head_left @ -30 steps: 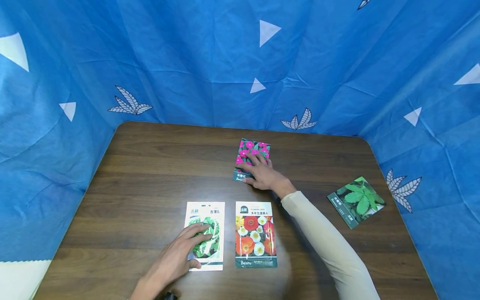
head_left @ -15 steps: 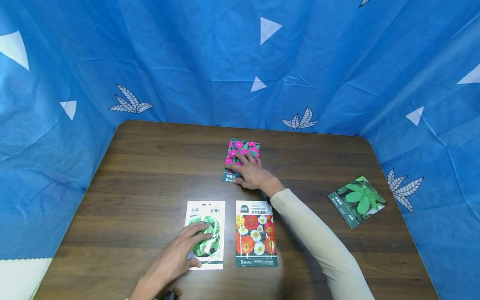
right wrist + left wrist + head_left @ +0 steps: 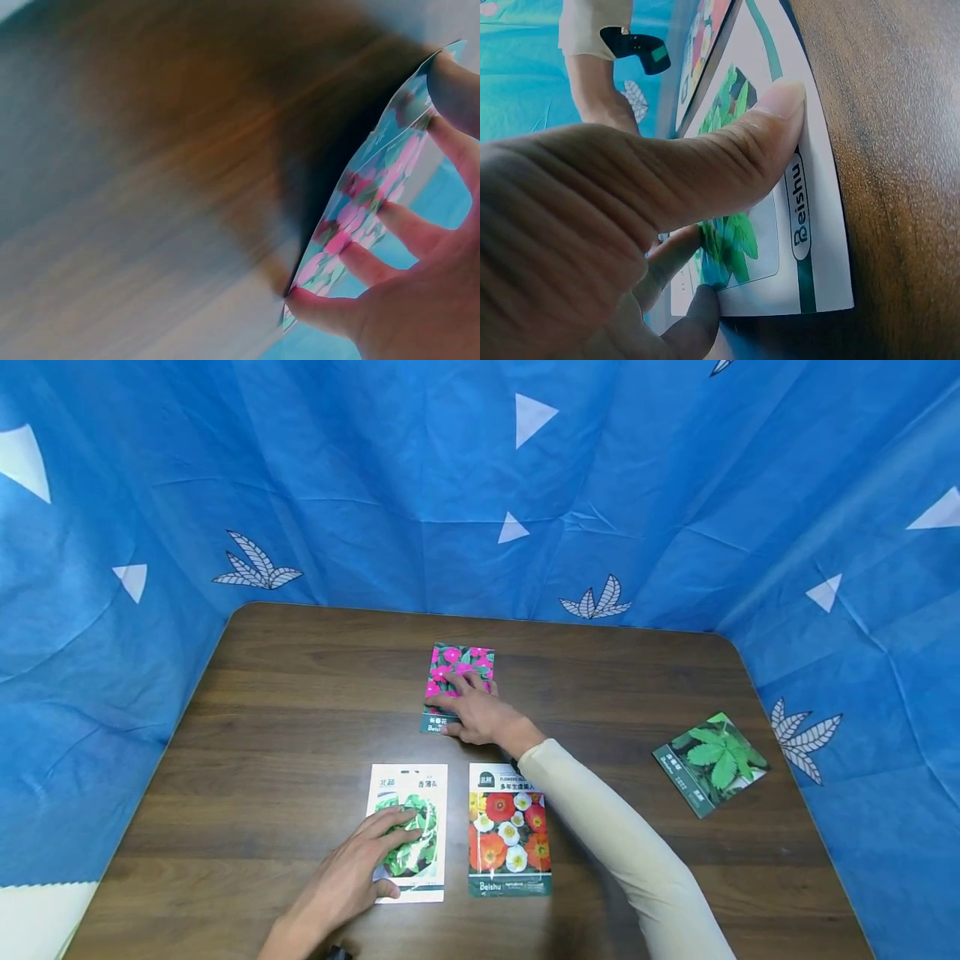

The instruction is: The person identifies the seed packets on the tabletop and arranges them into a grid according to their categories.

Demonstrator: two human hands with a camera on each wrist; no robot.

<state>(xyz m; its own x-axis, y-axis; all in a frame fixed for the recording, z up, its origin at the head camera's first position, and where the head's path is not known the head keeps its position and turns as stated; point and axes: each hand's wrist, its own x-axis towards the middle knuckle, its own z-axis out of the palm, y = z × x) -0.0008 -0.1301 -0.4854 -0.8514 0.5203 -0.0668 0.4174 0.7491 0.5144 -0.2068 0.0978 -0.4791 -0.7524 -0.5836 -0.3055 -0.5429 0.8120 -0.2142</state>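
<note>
My right hand lies with spread fingers on a seed packet with pink flowers toward the back of the table. In the right wrist view several fingertips touch the face of the pink-flower packet, and the thumb is at its end. My left hand rests on a white seed packet with green leaves near the front. The left wrist view has its thumb across the lower part of the white packet. Between the two arms lies a poppy seed packet, its top right corner under the right sleeve.
A seed packet with a green leaf picture lies turned at an angle on the right side. The wooden table ends at the back and sides against a blue curtain with white triangles.
My right hand has slid the pink-flower packet to the left across the table, and slightly nearer in the last half second. The left hand and the other packets have stayed in place.
</note>
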